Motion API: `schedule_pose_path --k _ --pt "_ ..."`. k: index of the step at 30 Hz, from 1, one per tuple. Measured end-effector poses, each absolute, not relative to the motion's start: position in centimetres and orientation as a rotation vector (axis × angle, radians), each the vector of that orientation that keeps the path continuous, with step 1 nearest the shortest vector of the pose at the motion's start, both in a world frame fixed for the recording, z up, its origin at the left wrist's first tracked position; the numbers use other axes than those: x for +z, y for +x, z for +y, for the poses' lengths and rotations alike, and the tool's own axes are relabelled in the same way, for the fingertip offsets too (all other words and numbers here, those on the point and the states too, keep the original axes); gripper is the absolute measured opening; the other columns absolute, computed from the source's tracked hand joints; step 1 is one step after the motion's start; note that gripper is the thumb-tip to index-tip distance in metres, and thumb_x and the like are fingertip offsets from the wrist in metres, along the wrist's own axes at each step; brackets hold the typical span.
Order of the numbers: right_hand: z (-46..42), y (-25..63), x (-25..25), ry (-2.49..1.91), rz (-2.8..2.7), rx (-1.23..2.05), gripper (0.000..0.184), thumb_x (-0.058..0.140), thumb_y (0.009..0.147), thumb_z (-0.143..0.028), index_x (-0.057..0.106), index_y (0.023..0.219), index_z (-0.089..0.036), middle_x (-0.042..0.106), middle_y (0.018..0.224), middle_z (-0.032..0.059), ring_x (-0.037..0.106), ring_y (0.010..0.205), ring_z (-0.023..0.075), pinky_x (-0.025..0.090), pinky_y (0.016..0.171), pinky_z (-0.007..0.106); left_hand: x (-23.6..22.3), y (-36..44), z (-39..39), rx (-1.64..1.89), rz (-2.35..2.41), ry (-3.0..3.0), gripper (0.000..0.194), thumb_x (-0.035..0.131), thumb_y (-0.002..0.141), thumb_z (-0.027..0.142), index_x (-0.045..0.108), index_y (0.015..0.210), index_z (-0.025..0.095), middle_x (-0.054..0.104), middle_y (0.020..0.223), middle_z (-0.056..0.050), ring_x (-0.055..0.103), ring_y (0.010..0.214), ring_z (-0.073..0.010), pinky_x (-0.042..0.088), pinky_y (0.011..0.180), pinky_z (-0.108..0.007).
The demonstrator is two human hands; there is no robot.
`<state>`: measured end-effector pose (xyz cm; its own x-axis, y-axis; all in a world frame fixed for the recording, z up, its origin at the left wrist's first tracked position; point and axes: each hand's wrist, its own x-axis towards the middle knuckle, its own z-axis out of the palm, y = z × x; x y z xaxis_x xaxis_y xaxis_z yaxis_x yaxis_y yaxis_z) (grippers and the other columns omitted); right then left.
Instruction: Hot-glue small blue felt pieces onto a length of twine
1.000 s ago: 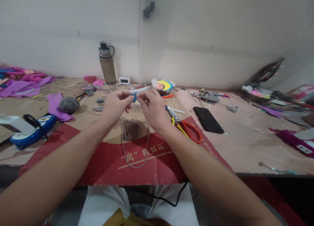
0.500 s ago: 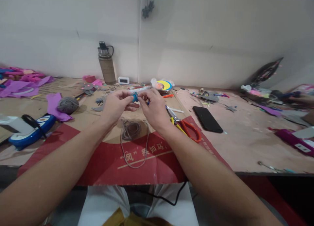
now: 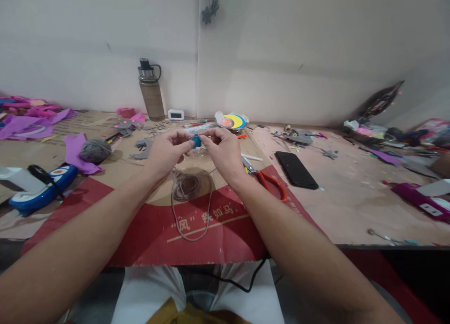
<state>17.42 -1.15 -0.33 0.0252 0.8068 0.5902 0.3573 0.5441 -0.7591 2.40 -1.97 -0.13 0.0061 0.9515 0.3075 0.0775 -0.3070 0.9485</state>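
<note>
Between my two hands is a small blue piece [image 3: 197, 140], too small to tell its kind. My left hand [image 3: 172, 148] pinches it from the left. From the right, the fingers of my right hand [image 3: 221, 150] are closed on it too. Below them a coil of thin grey cord [image 3: 186, 185] lies on the cardboard [image 3: 147, 235], one loop reaching over the red part. Beside my right wrist rest scissors with red handles [image 3: 272, 184].
A black phone [image 3: 296, 169] lies to the right. On the left are a grey yarn ball [image 3: 95, 150] and a blue device [image 3: 44, 192]. Behind stand a water bottle [image 3: 152, 96] and a small clock [image 3: 176, 115]. A purple device [image 3: 422, 200] sits far right.
My fingers have shifted slightly around the small blue piece, and more of it shows between them. The view has moved a little; the things on the table lie as before.
</note>
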Motion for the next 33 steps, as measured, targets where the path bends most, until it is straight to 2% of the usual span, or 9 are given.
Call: schedule_pose_path --k 4,9,13,15,18,22,27,33 --pt "-0.8 18.0 -0.3 -1.038 -1.625 0.414 0.006 0.062 0.080 -0.022 0.065 0.077 -0.018 0.058 0.073 0.0001 0.049 0.067 0.0129 0.042 0.068 0.030 -0.1 2.2 -1.8 1.341 1.095 1.516 0.008 0.072 0.071 0.027 0.068 0.074 0.020 0.056 0.058 0.002 0.044 0.047 -0.0071 0.033 0.043 -0.020" --pt "-0.7 19.2 -0.3 -0.943 -1.916 0.118 0.006 0.061 0.082 -0.015 0.062 0.078 -0.019 0.056 0.082 0.0029 0.051 0.079 0.0160 0.043 0.076 0.032 0.4 1.3 -1.3 1.230 1.093 1.502 0.022 0.065 0.080 0.033 0.070 0.067 0.016 0.059 0.061 -0.004 0.045 0.048 -0.0072 0.032 0.042 -0.020" --pt "-0.6 20.0 -0.5 -0.817 -2.133 0.056 0.008 0.058 0.086 -0.015 0.064 0.083 -0.021 0.054 0.090 0.0042 0.052 0.089 0.0175 0.043 0.081 0.033 0.7 0.8 -0.9 1.003 1.084 1.516 0.026 0.064 0.081 0.035 0.070 0.064 0.016 0.062 0.062 -0.006 0.046 0.046 -0.0070 0.031 0.039 -0.019" --pt "-0.5 20.1 -0.6 -0.751 -2.192 0.032 0.011 0.056 0.087 -0.016 0.065 0.086 -0.022 0.053 0.093 0.0045 0.052 0.090 0.0176 0.043 0.081 0.033 0.6 0.7 -0.6 0.870 1.042 1.488 0.026 0.065 0.080 0.035 0.070 0.063 0.016 0.061 0.059 -0.006 0.049 0.045 -0.0079 0.034 0.038 -0.018" --pt "-0.5 20.1 -0.6 -0.684 -2.246 -0.018 0.014 0.054 0.088 -0.016 0.066 0.086 -0.022 0.054 0.093 0.0049 0.051 0.088 0.0181 0.043 0.078 0.033 0.1 0.7 -0.4 0.738 0.969 1.334 0.022 0.065 0.081 0.035 0.073 0.071 0.017 0.067 0.064 -0.008 0.057 0.050 -0.0109 0.044 0.043 -0.019" --pt "-0.7 20.0 -0.3 -0.700 -2.246 -0.086 0.013 0.055 0.087 -0.016 0.066 0.085 -0.023 0.057 0.094 0.0057 0.051 0.091 0.0202 0.043 0.081 0.036 -0.3 1.1 -0.6 0.783 0.935 1.180 0.018 0.064 0.083 0.031 0.074 0.078 0.017 0.071 0.073 -0.010 0.063 0.058 -0.0130 0.052 0.051 -0.021" --pt "-1.0 20.1 -0.1 -0.741 -2.208 -0.119 0.011 0.058 0.086 -0.016 0.066 0.082 -0.021 0.057 0.094 0.0068 0.052 0.092 0.0203 0.043 0.082 0.036 -0.2 1.4 -0.6 0.839 0.931 1.144 0.014 0.067 0.081 0.030 0.074 0.082 0.017 0.071 0.076 -0.010 0.065 0.062 -0.0126 0.051 0.051 -0.019" --pt "-1.0 20.0 -0.4 -0.832 -2.143 -0.041 0.010 0.059 0.085 -0.015 0.065 0.081 -0.022 0.058 0.092 0.0053 0.053 0.090 0.0199 0.044 0.081 0.037 -0.3 2.2 -0.7 1.042 0.997 1.082 0.008 0.066 0.078 0.015 0.069 0.070 0.017 0.066 0.067 -0.004 0.060 0.057 -0.0083 0.048 0.049 -0.015"
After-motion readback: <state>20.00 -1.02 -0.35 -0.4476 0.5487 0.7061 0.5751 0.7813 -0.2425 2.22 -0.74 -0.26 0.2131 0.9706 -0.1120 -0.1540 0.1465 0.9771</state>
